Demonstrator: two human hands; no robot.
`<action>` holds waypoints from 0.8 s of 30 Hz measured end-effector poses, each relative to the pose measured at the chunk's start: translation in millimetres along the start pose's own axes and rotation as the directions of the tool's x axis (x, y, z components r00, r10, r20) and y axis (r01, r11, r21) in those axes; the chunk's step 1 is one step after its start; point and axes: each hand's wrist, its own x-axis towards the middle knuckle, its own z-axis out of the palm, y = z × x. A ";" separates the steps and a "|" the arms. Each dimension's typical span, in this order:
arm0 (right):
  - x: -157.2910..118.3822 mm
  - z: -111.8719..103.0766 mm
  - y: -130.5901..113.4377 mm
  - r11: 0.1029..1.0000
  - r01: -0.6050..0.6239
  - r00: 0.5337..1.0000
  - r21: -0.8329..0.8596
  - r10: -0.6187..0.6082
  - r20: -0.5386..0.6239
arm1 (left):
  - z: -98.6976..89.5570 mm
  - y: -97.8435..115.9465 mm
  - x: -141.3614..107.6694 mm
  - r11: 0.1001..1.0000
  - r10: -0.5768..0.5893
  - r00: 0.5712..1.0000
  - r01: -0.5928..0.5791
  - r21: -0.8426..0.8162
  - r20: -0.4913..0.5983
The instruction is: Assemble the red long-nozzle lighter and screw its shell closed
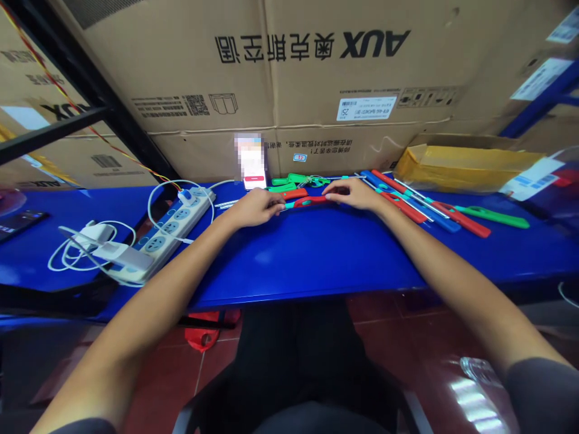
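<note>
Centrally, hands [257,208] [355,193] pinching a slender red lighter [315,200] end to end, glossy blue tabletop [294,259]

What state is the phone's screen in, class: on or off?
On: the screen glows bright white, with a red bar near its bottom.

Left hand [257,209], right hand [355,193] half-curled

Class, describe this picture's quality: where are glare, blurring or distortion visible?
Head view: phone glaring and partly pixelated; head view: bright reflections on the floor, soft shine on the tabletop; head view: left forearm seemingly stretched toward the corner.
</note>
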 end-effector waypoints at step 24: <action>2.4 3.1 10.7 0.995 -0.096 0.992 0.025 0.093 0.089 | -0.9 18.7 -3.9 0.996 0.036 0.991 -0.046 0.072 0.130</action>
